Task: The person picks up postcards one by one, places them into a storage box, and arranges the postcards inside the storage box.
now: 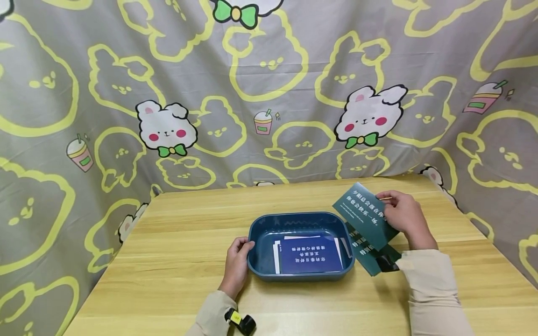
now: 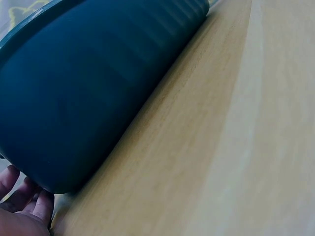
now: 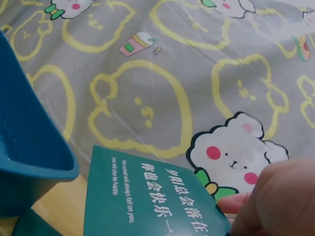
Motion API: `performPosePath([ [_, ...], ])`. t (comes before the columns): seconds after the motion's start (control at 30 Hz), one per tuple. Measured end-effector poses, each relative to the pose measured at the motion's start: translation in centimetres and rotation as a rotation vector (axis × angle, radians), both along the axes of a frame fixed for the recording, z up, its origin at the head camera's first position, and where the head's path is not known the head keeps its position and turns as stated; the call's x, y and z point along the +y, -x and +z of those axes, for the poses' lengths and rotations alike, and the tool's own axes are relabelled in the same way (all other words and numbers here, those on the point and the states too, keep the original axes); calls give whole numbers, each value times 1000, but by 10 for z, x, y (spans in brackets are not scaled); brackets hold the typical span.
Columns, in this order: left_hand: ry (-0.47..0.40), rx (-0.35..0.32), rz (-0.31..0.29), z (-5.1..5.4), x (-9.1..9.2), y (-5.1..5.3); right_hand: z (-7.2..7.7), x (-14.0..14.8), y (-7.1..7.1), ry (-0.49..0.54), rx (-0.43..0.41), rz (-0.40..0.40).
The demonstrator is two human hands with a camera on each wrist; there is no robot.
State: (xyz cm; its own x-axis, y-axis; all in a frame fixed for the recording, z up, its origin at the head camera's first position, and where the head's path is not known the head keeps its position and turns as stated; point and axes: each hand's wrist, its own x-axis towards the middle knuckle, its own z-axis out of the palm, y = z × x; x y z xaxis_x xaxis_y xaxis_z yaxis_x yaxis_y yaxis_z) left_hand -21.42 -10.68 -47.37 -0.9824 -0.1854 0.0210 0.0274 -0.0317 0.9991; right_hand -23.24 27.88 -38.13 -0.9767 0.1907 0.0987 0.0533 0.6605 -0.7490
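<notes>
My left hand [image 1: 235, 266] grips the left end of a dark blue plastic basin [image 1: 300, 278], its thumb over the rim. In the left wrist view, the fingers [image 2: 43, 206] lie against the basin's lower corner. To the right of the basin, my right hand [image 1: 407, 213] pinches a green card [image 1: 362, 212] printed with white text by its edge. The right wrist view shows that card [image 3: 142, 196] close up, tilted beside the basin. Beneath it, another green card [image 1: 366, 255] with large pale characters is partly covered. A blue card [image 1: 311, 261] tops several paler cards inside the basin.
The basin stands on a light wood-grain table [image 1: 168, 252]. A grey curtain [image 1: 210, 79] with cartoon rabbits hangs behind the table and along its sides. A black strap device [image 1: 241, 322] sits on the left wrist; a black object [image 1: 386, 262] shows by the right cuff.
</notes>
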Motion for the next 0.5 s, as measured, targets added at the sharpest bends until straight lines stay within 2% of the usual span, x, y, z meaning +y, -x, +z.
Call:
performPosePath([
  [0.27, 24, -11, -5, 0, -1, 1, 6, -2, -4, 11, 9, 0],
  [0.5, 31, -7, -7, 1, 0, 0, 7, -5, -6, -1, 49, -18],
])
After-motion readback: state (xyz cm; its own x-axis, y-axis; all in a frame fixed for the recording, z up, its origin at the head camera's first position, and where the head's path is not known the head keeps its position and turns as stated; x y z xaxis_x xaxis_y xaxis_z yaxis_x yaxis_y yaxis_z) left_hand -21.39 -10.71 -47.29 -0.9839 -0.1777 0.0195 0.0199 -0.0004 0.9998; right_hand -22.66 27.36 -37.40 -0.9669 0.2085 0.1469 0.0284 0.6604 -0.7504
